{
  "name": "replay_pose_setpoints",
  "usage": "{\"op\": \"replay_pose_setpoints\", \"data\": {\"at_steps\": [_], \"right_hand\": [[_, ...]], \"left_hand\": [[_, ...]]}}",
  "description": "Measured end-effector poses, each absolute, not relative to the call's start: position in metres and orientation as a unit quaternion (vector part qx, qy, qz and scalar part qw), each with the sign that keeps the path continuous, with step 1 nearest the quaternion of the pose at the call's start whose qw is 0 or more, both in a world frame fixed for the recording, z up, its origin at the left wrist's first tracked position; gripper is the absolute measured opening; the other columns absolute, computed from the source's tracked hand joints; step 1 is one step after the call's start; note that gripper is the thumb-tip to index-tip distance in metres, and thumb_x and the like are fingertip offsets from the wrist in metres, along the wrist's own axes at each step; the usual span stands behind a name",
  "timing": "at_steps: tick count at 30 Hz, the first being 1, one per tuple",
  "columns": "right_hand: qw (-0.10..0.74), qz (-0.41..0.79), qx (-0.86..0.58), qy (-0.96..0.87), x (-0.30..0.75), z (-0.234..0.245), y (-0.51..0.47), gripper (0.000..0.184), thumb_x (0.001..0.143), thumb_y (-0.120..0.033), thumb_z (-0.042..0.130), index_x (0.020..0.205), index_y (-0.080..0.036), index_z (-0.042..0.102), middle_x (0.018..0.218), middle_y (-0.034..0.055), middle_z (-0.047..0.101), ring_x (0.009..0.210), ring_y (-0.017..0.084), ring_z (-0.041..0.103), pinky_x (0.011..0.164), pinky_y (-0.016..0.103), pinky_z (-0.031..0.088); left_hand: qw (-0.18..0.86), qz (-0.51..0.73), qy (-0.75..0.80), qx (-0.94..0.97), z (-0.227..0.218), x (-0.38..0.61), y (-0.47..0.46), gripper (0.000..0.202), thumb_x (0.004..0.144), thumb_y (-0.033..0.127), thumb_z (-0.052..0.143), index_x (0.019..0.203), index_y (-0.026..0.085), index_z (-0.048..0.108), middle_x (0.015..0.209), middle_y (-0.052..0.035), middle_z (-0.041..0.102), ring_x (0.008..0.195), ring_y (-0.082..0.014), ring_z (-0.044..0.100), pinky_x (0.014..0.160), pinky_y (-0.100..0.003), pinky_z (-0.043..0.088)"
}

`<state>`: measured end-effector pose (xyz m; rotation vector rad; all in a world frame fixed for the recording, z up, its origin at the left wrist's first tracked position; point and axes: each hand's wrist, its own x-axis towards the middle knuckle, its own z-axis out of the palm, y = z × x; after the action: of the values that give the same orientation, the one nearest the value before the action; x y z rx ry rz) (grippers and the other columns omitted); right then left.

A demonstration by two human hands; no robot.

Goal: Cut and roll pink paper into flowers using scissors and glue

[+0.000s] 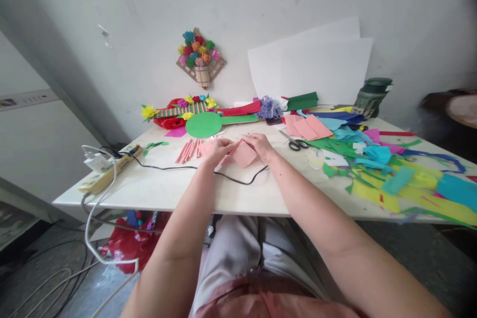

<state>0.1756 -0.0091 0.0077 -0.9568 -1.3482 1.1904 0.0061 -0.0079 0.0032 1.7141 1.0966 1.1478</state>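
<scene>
Both my hands meet over a small pink paper square [244, 154] near the middle of the white table [149, 184]. My left hand [219, 150] pinches its left edge with curled fingers. My right hand [261, 145] grips its upper right corner, fingers bent over the paper. Several rolled pink paper sticks [188, 150] lie just left of my left hand. A black cable [238, 180] runs under the paper along the table.
Scissors [296, 143] lie right of my hands, with more pink sheets [307, 127] behind them. Coloured paper scraps [391, 169] cover the right side. A green paper disc [204, 124], paper flowers [179, 109] and a power strip [108, 171] sit to the left. White sheets [316, 67] lean on the wall.
</scene>
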Motion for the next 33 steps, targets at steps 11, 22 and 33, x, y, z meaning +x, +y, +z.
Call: {"op": "replay_pose_setpoints", "data": {"at_steps": [11,22,33], "right_hand": [[0.530,0.505,-0.417,-0.539,0.176,0.000,-0.001,0.028,0.053,-0.039,0.072,0.057,-0.016,0.057,0.051,-0.0028,0.052,0.048,0.010,0.044,0.049,0.025,0.034],[0.569,0.538,-0.392,-0.484,0.176,0.001,0.000,0.026,0.052,-0.035,0.073,0.060,-0.015,0.058,0.052,-0.0022,0.055,0.049,0.010,0.047,0.049,0.024,0.036],[0.541,0.563,-0.433,-0.450,0.176,0.011,-0.009,0.037,0.067,-0.051,0.066,0.069,-0.015,0.059,0.055,0.0019,0.060,0.051,0.015,0.056,0.049,0.026,0.043]], "left_hand": [[0.409,0.443,0.427,0.674,0.007,0.008,-0.013,0.038,0.067,0.051,0.066,0.068,0.013,0.066,0.061,-0.0008,0.058,0.059,-0.0106,0.051,0.056,-0.022,0.040],[0.474,0.485,0.406,0.613,0.003,0.005,-0.010,0.039,0.056,0.042,0.078,0.079,0.012,0.068,0.075,-0.0043,0.067,0.070,-0.0140,0.061,0.073,-0.029,0.049],[0.467,0.516,0.402,0.595,0.001,0.005,-0.006,0.037,0.053,0.037,0.080,0.078,0.012,0.069,0.073,-0.0040,0.068,0.067,-0.0143,0.061,0.072,-0.031,0.050]]}}
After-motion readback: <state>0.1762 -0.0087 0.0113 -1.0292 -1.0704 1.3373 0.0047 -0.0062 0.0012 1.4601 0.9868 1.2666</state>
